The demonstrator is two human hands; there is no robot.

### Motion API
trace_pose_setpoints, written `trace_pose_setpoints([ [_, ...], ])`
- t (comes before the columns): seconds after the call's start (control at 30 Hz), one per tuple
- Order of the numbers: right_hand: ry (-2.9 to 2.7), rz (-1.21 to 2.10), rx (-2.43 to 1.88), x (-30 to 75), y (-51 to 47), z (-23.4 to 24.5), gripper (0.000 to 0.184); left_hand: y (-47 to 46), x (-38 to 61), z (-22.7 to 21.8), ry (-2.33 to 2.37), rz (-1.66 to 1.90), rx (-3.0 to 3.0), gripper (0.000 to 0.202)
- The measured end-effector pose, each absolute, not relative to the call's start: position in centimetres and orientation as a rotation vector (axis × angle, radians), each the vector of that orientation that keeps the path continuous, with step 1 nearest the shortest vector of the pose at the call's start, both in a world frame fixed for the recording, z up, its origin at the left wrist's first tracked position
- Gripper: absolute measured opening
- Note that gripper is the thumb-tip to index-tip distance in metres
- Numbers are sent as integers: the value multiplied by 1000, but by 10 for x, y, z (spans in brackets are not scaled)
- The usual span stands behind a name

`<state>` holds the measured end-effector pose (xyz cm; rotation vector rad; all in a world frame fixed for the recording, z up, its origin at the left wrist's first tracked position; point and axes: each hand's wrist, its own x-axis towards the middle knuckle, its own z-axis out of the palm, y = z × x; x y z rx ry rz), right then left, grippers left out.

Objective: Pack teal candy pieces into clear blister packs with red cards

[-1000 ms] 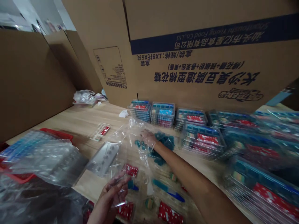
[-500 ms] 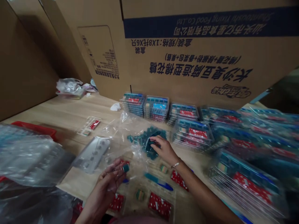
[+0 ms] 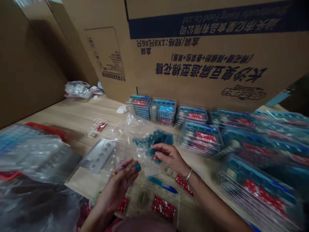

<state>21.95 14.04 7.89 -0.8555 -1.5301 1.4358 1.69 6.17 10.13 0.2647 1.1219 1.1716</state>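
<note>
At the lower middle, my left hand (image 3: 122, 180) is turned partly palm up with its fingers curled. A small dark teal cube (image 3: 137, 167) rests at its fingertips. My right hand (image 3: 169, 156) hovers at the near edge of a heap of teal cubes (image 3: 156, 138), its thumb and fingers brought together. What lies between those fingers is too small to make out. The heap sits on a clear plastic bag (image 3: 127, 129). Below the hands is a clear tray (image 3: 177, 206) holding a red dotted packet (image 3: 164, 207) and a striped piece (image 3: 144, 198).
Filled clear trays (image 3: 201, 137) stand stacked at the right and back. A large cardboard box (image 3: 193, 87) walls off the far side. At left lie empty clear trays (image 3: 48, 154) over a red basket (image 3: 45, 129), and one empty tray (image 3: 98, 156). A blue stick (image 3: 163, 184) lies in front.
My left hand has moved slightly up and right with the teal cube, nearer my right hand. The right hand has shifted a little toward me, its fingers closer together. The view has tilted slightly.
</note>
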Motion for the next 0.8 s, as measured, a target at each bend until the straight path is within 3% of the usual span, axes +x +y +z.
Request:
trace_pose_setpoints([
  [0.1,-1670,1391,-892,215,137,91,23,56,12,92,1216,1205,355,57],
  [0.23,-1755,1339,-975,220,126,105,17,45,-2,67,1531,1204,705,84],
  [0.3,-1742,1387,-1012,222,118,106,14,38,-9,58,1771,1222,1004,86],
  [0.4,-1642,1540,-1035,217,107,99,14,31,-13,59,2058,1275,1535,71],
  [0.5,-1476,1712,-1012,200,97,87,17,31,-5,75,1741,1175,1772,42],
  [0.63,-1329,1846,-1052,181,88,80,22,38,12,88,1323,1135,1579,18],
  [0.8,-1328,1818,-1108,181,78,82,25,39,19,84,1301,1191,1241,14],
])
